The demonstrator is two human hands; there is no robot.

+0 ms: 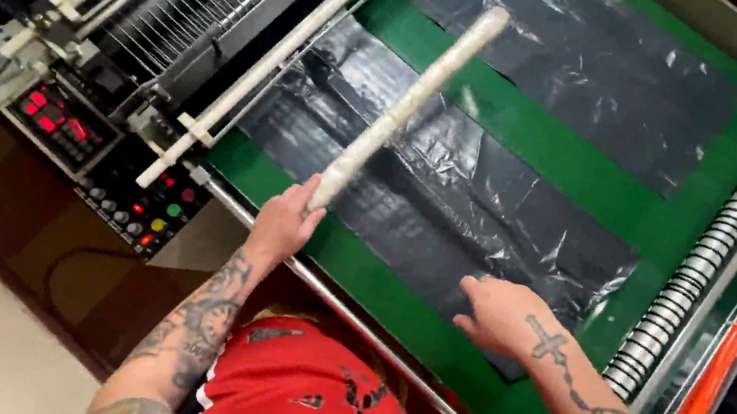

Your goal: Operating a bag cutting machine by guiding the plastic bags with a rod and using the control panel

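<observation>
While my left hand (pixel 283 222) is closed around the near end of the white rod (pixel 407 103), its long axis runs up and away from that grip over the black plastic sheets (pixel 450 201); my right hand (pixel 501 313) rests open-palmed on them, nearer the stack's near edge.

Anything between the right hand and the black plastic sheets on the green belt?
Nothing visible. The right hand lies flat on the black plastic sheets. The left hand holds a white rod above them, off to one side.

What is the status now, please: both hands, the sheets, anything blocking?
Left hand shut on white stick, raised over belt. Right hand open, flat on black plastic sheets. Green belt otherwise unobstructed.
</observation>
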